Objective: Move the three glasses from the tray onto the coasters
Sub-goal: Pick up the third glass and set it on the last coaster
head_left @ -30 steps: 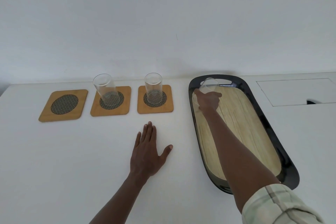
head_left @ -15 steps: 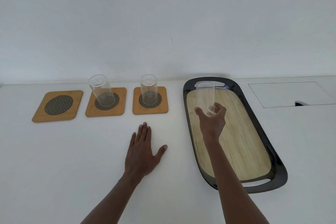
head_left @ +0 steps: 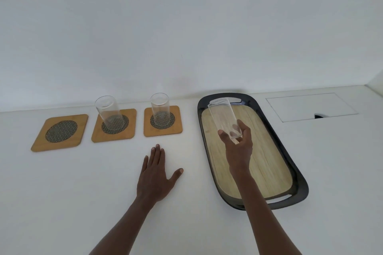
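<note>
We are looking down at a white table [head_left: 62, 192] from a camera worn on our head. Our right hand [head_left: 238, 147] is curling around the base of a clear, empty glass [head_left: 224, 118], thumb on the left side and fingers [head_left: 244, 130] wrapping the right side and back, so the hand is closing on it rather than lying flat. The glass is lifted clear of the tray [head_left: 298, 180] and is leaning, its rim tipping up and to the left, hanging above the far half of the tray's wooden floor.

Our left hand [head_left: 155, 174] is resting palm down on the table, fingers pressed together and pointing away from us, thumb spreading out to the right. It is holding nothing and lying near the rightmost coaster, apart from it.

We are counting three glasses in all: the one in our right hand, plus a left glass [head_left: 108, 113] and a right glass [head_left: 160, 109], each standing upright on a coaster. We are counting three wooden coasters in a row, each with a dark mesh circle: the empty coaster [head_left: 60, 132] at the far left, the middle coaster [head_left: 114, 125], and the right coaster [head_left: 163, 121]. There is one dark oval tray with a handle slot at each end, and nothing is standing on it.

Both forearms are reaching forward from the bottom edge, the right one stretching over the near end of the tray, the left one angling in toward the table's middle.
</note>
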Tool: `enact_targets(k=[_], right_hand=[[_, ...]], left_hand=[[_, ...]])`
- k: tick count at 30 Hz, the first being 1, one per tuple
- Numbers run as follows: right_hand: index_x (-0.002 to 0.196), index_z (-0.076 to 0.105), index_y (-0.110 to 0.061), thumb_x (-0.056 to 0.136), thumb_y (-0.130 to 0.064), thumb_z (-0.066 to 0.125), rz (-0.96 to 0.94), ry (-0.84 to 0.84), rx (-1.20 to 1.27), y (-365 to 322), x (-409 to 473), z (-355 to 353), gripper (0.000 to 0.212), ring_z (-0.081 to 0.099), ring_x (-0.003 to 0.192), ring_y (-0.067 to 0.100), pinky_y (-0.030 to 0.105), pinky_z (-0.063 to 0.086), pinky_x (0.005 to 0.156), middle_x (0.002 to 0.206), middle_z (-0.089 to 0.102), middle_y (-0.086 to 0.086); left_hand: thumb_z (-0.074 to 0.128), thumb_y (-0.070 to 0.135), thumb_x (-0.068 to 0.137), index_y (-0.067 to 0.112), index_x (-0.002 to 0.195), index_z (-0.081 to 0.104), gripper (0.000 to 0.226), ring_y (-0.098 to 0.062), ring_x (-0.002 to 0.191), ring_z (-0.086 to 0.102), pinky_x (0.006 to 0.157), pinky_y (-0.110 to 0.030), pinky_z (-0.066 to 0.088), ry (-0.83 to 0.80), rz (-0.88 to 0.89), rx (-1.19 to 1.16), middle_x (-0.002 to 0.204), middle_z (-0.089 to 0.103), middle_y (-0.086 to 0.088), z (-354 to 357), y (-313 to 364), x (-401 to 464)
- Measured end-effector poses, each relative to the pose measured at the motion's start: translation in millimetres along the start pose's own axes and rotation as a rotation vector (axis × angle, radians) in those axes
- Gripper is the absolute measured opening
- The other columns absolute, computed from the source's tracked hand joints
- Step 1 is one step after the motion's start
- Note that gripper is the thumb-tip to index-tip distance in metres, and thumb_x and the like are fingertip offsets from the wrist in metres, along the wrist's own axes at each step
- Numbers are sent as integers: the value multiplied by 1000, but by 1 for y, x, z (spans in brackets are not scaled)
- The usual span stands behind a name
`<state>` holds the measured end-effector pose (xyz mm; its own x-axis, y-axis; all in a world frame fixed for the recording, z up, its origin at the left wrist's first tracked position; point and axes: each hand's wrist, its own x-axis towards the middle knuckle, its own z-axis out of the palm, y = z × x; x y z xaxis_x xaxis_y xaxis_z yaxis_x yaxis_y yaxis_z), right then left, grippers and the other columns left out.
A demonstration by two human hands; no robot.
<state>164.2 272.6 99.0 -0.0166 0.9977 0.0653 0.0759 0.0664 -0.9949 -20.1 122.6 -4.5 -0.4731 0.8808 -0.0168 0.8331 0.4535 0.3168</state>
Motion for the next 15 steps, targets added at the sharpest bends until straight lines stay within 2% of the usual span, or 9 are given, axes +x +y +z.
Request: enact_targets(k=[3,6,10,15], right_hand=[[135,51,-24,82,-20,80,-34,-8,9,-7,1,-10,61,61,112,21,7,49,64,124,59,-4],[136,51,-24,84,-22,78,-64,-16,1,-11,1,-18,59,60,113,21,7,49,67,124,59,-3],[139,49,-26,85,-26,77,-94,-42,-8,-15,-2,-26,60,58,114,20,18,50,76,127,58,-1],[138,50,-23,83,-26,79,-136,-50,-33,-19,-13,-31,62,60,111,19,8,49,70,125,59,0]], left_hand=[[8,87,79,11,157,-1,109,-14,151,-16,125,-37,-2,-25,25,3,165,-13,-1,-2,-2,-2],[10,87,80,12,157,-2,108,-14,151,-15,125,-37,-1,-32,53,9,164,-14,0,-2,-5,-8],[12,85,83,13,156,-3,104,-13,151,-15,125,-37,0,-28,62,20,164,-14,1,-2,-10,-19],[11,83,84,14,157,-1,102,-12,151,-15,125,-36,-1,-31,53,17,164,-14,3,-4,-13,-35]])
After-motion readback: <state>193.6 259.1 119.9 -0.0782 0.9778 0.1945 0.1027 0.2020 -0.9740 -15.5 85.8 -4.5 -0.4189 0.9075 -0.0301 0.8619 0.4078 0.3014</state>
